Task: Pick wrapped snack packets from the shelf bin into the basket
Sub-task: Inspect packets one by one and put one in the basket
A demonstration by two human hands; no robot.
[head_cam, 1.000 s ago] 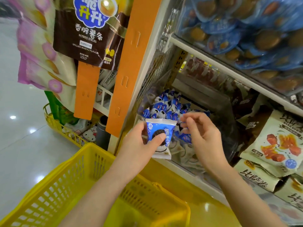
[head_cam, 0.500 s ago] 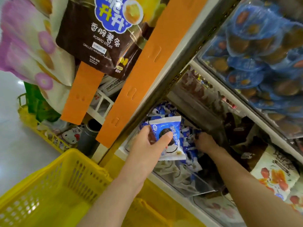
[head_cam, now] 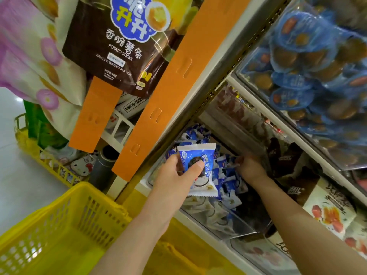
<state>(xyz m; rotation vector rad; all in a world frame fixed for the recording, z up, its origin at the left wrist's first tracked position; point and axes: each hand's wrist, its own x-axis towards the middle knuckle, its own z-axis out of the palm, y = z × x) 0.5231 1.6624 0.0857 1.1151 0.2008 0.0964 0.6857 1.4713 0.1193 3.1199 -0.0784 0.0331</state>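
Note:
My left hand (head_cam: 174, 176) holds a blue and white wrapped snack packet (head_cam: 200, 167) upright between thumb and fingers, just in front of the clear shelf bin (head_cam: 224, 225). The bin holds several more blue and white packets (head_cam: 226, 175). My right hand (head_cam: 249, 167) reaches deep into the bin among those packets; its fingertips are hidden, so whether it grips one is unclear. The yellow basket (head_cam: 65, 225) hangs below my left forearm at the lower left.
Orange shelf strips (head_cam: 170, 80) and a brown potato-stick bag (head_cam: 119, 44) hang above left. An upper shelf holds blue tubs (head_cam: 309, 62). Other snack bags (head_cam: 329, 211) fill bins to the right. A second yellow basket (head_cam: 39, 153) with goods stands on the floor at left.
My right hand has gone from beside the held packet deep into the bin. My left hand still holds the same packet. The view has tilted and moved closer to the shelf.

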